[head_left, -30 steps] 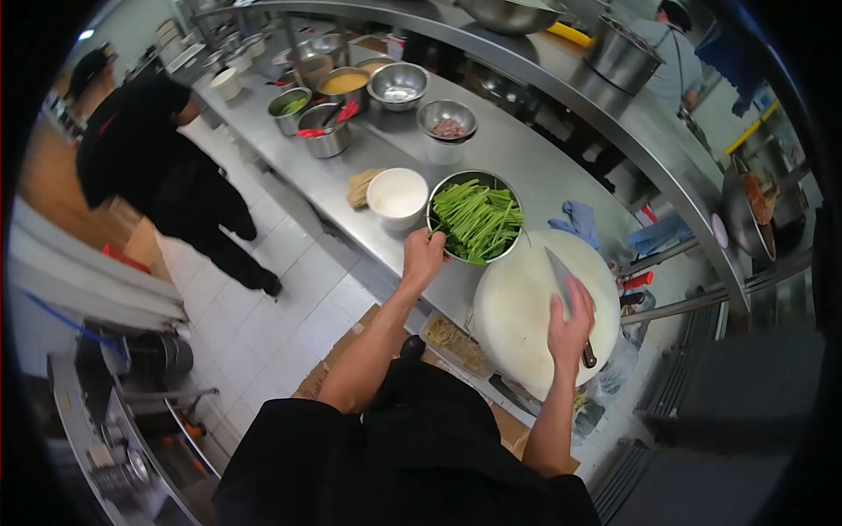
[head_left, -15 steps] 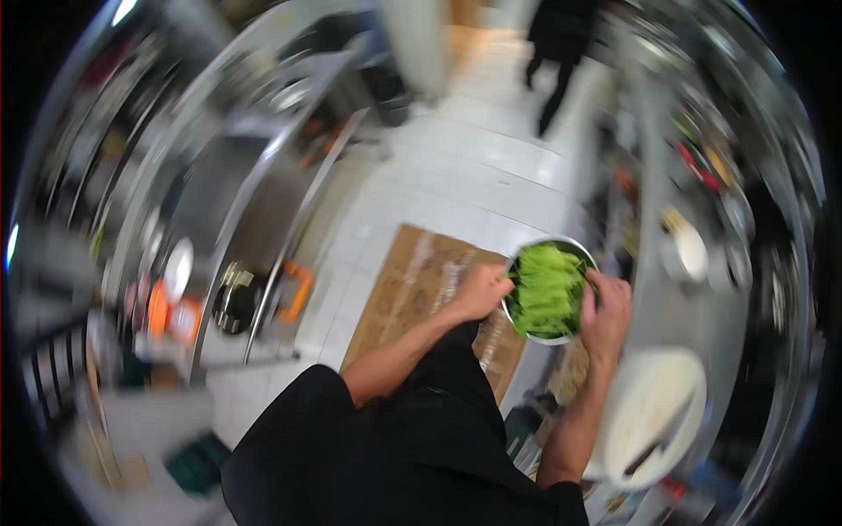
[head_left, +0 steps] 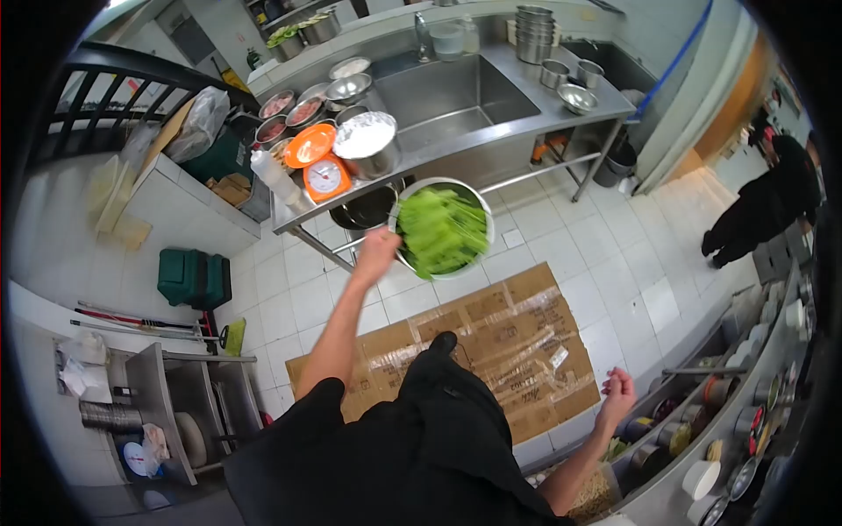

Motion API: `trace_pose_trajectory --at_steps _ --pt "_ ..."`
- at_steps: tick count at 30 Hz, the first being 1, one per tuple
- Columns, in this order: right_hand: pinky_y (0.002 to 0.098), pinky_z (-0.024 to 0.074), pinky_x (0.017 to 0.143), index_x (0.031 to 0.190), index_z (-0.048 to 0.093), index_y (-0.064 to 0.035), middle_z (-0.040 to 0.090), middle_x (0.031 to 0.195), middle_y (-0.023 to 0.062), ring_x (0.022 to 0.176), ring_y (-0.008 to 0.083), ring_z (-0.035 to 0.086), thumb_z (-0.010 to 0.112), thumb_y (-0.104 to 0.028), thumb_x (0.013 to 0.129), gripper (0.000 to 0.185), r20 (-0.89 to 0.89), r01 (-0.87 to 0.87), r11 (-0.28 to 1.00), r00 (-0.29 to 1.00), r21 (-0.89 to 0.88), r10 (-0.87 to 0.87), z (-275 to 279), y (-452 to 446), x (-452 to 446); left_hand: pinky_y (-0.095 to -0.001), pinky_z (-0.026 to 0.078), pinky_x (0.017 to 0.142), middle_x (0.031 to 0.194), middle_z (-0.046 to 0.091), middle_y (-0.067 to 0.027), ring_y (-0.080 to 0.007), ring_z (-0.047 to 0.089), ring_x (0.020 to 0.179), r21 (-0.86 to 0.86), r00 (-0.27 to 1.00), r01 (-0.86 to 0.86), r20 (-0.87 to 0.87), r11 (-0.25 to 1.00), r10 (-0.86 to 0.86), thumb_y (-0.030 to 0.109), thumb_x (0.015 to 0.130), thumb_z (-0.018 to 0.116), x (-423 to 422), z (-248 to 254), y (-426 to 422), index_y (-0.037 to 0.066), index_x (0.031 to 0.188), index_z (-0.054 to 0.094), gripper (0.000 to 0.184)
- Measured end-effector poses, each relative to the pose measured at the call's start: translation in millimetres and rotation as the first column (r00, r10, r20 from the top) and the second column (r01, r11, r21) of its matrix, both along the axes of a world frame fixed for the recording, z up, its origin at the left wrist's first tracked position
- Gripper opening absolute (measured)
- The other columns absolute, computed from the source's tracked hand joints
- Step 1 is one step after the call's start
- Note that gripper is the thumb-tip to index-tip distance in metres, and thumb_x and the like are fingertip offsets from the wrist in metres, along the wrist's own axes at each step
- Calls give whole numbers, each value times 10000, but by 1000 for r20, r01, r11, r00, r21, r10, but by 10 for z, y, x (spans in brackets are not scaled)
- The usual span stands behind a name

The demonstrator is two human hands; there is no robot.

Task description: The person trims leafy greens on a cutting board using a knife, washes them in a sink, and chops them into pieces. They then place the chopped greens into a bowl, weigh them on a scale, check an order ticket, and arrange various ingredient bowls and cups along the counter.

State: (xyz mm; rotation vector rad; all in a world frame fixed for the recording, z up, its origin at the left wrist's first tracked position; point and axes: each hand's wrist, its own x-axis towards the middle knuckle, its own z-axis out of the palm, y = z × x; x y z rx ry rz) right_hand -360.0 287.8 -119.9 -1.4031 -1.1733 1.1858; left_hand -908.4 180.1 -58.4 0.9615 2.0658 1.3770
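My left hand [head_left: 377,252] is closed on the near left rim of a round metal bowl [head_left: 485,210]. Cut leafy greens [head_left: 441,230] fill the bowl, their long pieces lying roughly side by side. The bowl is held out in front of me, at the edge of the steel sink table. Away to the right, my right hand [head_left: 618,394] holds nothing; its fingers are loosely curled and a little apart. It is beside the counter on the right, over the floor.
On the steel sink table [head_left: 517,127] stand an orange scale [head_left: 326,177], a foil-topped pot [head_left: 367,145] and bowls of meat. Flattened cardboard [head_left: 526,351] covers the floor underfoot. Another person [head_left: 772,197] is at far right, near a counter [head_left: 693,469] lined with containers.
My view has swung left from the counter to the sink table. The right hand has let go of the bowl, which the left hand has carried over to the table's edge.
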Motion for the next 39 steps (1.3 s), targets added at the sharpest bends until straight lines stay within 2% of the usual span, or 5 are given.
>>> trace_pose_trajectory --at_steps 2,4,13,20,39 --pt "206 420 537 977 630 -26 635 847 45 632 67 527 546 -72 885 132 48 -21 998 999 -56 24 -408 -45 -199 -288 447 530 648 556 -16 -118 539 594 -12 987 -132 -96 991 131 162 837 465 -728 144 -87 10 713 578 226" --pt "207 410 500 972 627 -27 631 808 39 597 70 519 533 -55 868 143 170 -39 987 983 -155 66 -789 -170 -350 -336 544 605 784 604 -93 -175 601 681 105 959 -260 146 960 243 170 852 455 -1366 217 -135 -34 825 593 248" --pt "268 469 511 929 635 36 621 727 77 589 125 580 548 -42 808 169 287 -161 876 905 -455 315 -1461 -742 -813 -296 505 473 683 612 -137 -181 568 463 130 824 -560 193 818 533 123 866 435 -3335 167 -58 -73 814 574 246" --pt "261 447 454 953 630 37 636 736 82 543 143 590 503 -54 810 212 339 -74 862 900 -501 274 -1261 -723 -650 -282 496 453 711 608 -130 -181 572 497 105 743 -614 411 782 528 117 882 445 -3600 60 -20 -48 884 551 196" --pt "263 439 453 979 622 11 648 775 86 554 137 583 503 -35 826 199 308 -43 772 901 -635 304 -1271 -842 -564 -336 545 618 734 611 -152 -242 611 648 75 689 -617 532 783 492 237 913 528 -3415 167 -64 46 765 469 248"
